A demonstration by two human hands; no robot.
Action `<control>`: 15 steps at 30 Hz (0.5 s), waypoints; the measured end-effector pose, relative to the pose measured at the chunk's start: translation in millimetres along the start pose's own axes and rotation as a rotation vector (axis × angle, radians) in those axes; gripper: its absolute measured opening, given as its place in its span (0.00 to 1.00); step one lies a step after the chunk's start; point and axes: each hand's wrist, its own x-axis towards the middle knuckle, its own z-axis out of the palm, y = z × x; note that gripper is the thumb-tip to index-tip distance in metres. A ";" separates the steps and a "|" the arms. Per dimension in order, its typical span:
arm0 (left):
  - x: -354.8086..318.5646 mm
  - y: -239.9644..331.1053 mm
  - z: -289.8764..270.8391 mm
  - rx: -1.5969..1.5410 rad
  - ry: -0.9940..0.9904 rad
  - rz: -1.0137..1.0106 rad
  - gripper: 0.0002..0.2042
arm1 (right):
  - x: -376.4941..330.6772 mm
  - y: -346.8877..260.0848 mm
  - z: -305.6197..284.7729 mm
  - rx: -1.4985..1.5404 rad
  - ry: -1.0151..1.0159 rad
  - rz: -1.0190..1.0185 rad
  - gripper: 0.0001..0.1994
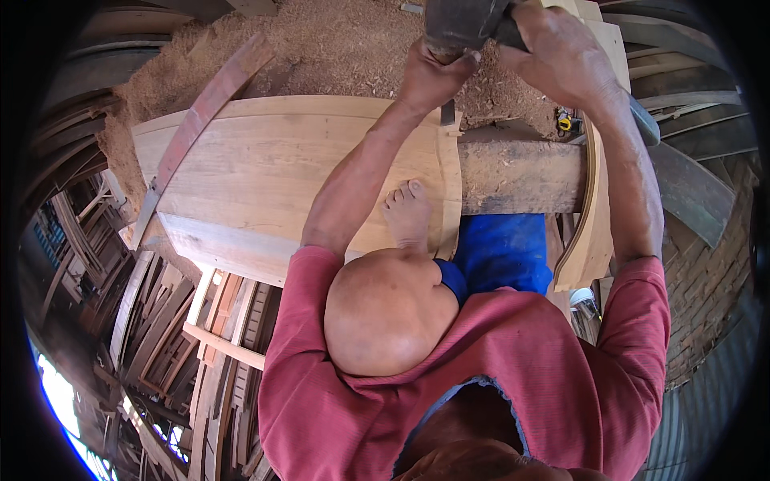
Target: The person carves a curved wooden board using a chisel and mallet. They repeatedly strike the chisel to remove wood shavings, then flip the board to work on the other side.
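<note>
A person in a red short-sleeved shirt [513,377] and blue shorts [497,252] bends over a broad, pale curved wooden panel [265,168], both arms stretched forward to a dark grey power tool [461,24] at the top of the view. The left hand [433,76] is clenched on the tool's underside, its grip closed around the dark body just above the panel's far right edge. The right hand [561,52] grasps the tool from the right side, fingers wrapped over its housing. A narrow dark blade or shaft [447,112] drops from the tool to the panel's edge; how deep it sits cannot be told. The person's bare foot [407,212] presses flat on the panel near its right end, knee raised above it. The panel rests on a rough dark timber beam [521,176] that runs off to the right. A thin curved wooden strip [593,216] stands on edge beside the right forearm. A reddish curved slat [200,112] lies across the panel's left end. Sawdust [321,44] is heaped beyond the panel. Stacked wooden slats [160,321] fill the lower left.
</note>
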 end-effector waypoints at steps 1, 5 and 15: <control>1.0 -4.1 -2.4 -0.010 -0.022 0.014 0.05 | 2.0 -0.9 -9.8 0.063 0.092 0.021 0.21; 9.6 -5.5 10.4 -0.033 -0.079 0.013 0.05 | -12.2 -24.4 -38.9 0.063 0.318 0.121 0.18; 14.6 -13.1 7.5 -0.075 -0.056 -0.066 0.06 | 6.6 -13.3 -54.0 0.176 0.181 0.266 0.22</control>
